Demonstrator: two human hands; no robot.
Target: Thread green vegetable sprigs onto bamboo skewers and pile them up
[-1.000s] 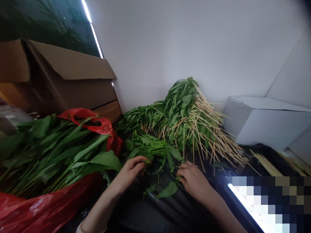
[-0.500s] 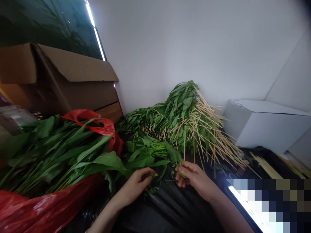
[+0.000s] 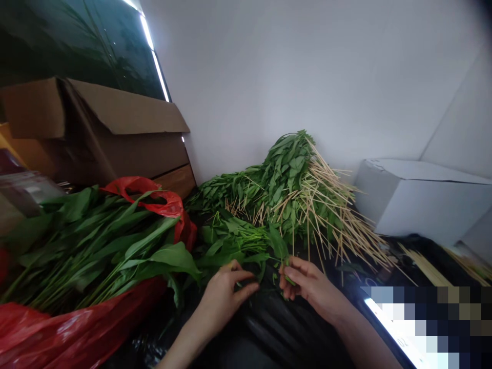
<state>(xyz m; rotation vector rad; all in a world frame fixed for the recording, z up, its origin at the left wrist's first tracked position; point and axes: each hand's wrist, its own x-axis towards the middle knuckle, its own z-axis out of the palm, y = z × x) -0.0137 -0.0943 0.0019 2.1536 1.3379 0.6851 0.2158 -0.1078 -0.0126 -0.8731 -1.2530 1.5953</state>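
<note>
My right hand pinches a short piece of green stem, with a broad leaf rising just behind the fingers. To its left, my left hand hovers over the black plastic, thumb and forefinger apart; nothing shows between them. Just beyond both hands lies a small pile of cut greens, stems pointing right. Behind it is a large heap of leaves threaded on wooden skewers. Long leafy stems fill a red plastic bag at the left.
An open cardboard box stands behind the red bag. A white box is against the wall at the right, and loose skewers lie in front of it. A lit screen is at the lower right, partly pixelated.
My left hand has moved slightly right and its fingers have spread; the green bit at its fingertips is no longer seen there. My right hand keeps its pinch. The view has shifted slightly.
</note>
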